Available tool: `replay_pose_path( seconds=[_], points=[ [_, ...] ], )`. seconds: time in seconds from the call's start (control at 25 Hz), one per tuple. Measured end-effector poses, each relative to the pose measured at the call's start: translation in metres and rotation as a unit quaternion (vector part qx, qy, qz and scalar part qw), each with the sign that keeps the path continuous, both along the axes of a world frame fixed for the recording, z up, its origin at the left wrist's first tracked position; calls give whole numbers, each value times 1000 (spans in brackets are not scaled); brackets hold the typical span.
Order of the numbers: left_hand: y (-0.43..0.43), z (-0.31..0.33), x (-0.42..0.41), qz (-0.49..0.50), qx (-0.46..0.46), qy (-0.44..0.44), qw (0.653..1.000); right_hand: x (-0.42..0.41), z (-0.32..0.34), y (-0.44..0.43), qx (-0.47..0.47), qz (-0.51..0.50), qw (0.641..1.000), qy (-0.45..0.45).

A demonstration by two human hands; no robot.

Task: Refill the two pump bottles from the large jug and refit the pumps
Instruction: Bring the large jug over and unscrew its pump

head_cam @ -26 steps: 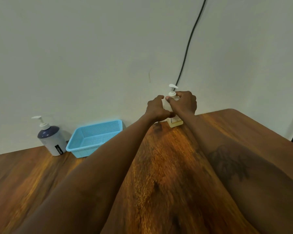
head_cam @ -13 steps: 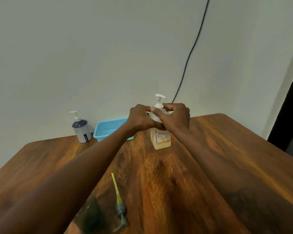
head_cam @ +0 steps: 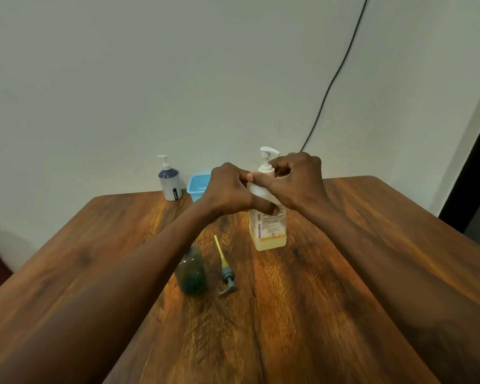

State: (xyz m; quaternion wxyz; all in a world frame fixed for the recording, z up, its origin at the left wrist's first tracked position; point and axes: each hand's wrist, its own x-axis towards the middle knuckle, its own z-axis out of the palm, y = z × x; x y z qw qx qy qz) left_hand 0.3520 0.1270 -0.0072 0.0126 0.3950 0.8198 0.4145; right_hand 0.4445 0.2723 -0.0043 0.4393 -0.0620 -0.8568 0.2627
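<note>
Both hands on the clear bottle point(head_cam: 267, 217), mid-tabletop point(head_cam: 372, 273), upright. Left hand point(head_cam: 227, 189) fingers wrapped around its shoulder, steadying. Right hand point(head_cam: 297, 181) fingers curled at the white pump point(head_cam: 267, 159) collar; thumb lies across the neck. Whether that's tightening or loosening, can't tell. Liquid level looks low, pale yellow near the base only.

Judgement: step is pump work on this bottle, likely unscrewing ahead of a refill. Next move needs a firm hold on the body, a twist at the collar, then a straight lift so the dip tube clears.

Count:
- Bottles: 3. Clear one in hand; dark green bottle point(head_cam: 192, 270) near-left, open, no pump; blue-grey bottle point(head_cam: 169, 181) far-left by the wall, pump fitted.
- Loose pumps: 1, grey pump point(head_cam: 225, 273) with yellow tube, lying just right of the green bottle.
- Blue basket point(head_cam: 198, 185): 1, far, behind the left hand.
- Large jug: none in view.
</note>
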Motion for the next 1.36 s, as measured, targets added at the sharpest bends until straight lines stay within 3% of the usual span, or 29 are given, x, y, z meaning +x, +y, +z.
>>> replay_pose_path(
  seconds=[0.08, 0.2, 0.28, 0.48, 0.56, 0.68, 0.76, 0.88, 0.96, 1.04, 1.2, 1.36],
  points=[
    [-13, -2, 6, -29, 0, -24, 999, 5, 3, 1, -12, 66, 997, -48],
    [-25, -7, 9, -38, -24, -32, 998, 12, 7, 11, -58, 200, 964, -164],
    [-26, -11, 11, -22, -21, -28, 999, 16, 6, 11, -78, 214, 952, -205],
    [-19, -20, 16, -4, -7, -8, 1000, 17, -6, 1, -49, 54, 991, -108],
    [-18, -25, 16, -6, -12, -19, 1000, 17, -9, 5, -60, 92, 985, -135],
    [-17, -33, 11, 1, -22, -33, 999, 28, -8, 8, -172, 227, 937, -203],
    [-15, -39, 9, 11, -33, -26, 999, 32, -10, 9, -188, 255, 922, -224],
    [-8, -43, 8, 23, -49, -7, 998, 26, -17, 3, -67, 125, 971, -193],
    [-5, -46, 8, 21, -52, -2, 998, 20, -22, 2, -42, 54, 983, -169],
    [-5, -48, 8, 11, -56, -2, 998, 15, -23, 6, -42, 85, 976, -198],
    [-7, -51, 8, 4, -48, -7, 999, 20, -19, 14, -160, 231, 924, -257],
    [-2, -52, 8, 19, -52, -4, 998, 19, -16, 5, -37, 47, 973, -223]
  ],
)
